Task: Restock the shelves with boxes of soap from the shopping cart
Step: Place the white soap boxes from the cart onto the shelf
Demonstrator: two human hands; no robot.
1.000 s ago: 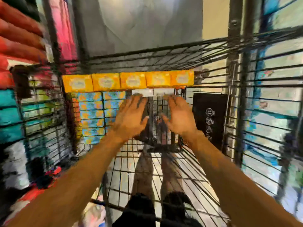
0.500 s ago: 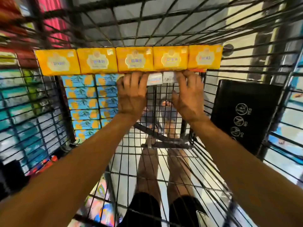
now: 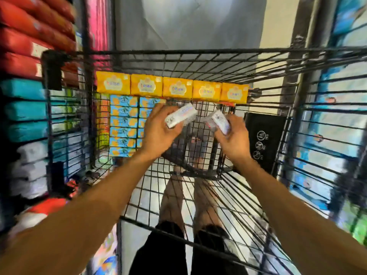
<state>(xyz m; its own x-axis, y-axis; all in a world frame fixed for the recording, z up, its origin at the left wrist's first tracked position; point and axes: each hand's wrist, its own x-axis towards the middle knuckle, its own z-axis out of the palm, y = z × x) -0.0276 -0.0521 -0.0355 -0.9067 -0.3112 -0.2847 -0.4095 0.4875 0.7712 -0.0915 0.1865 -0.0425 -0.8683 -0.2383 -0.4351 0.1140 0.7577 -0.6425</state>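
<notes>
My left hand (image 3: pixel 158 130) grips a white soap box (image 3: pixel 181 117) above the floor of the black wire shopping cart (image 3: pixel 198 54). A second white soap box (image 3: pixel 219 121) is held in my right hand (image 3: pixel 234 137), tilted. Both hands hover in the cart's middle, close together. A row of yellow soap boxes (image 3: pixel 176 90) lines the cart's far end. Below it, at the left, stands a stack of blue-and-orange soap boxes (image 3: pixel 124 126).
Shelves on the left hold red packs (image 3: pixel 29 36), teal packs (image 3: pixel 23 112) and white packs (image 3: pixel 29 165). A black flap with pictograms (image 3: pixel 264 139) leans on the cart's right side. More goods fill the blurred shelves on the right (image 3: pixel 337 116). My legs show through the wire floor.
Both hands reached to the white boxes under the yellow row, each took hold of one, and drew back toward me with the boxes lifted.
</notes>
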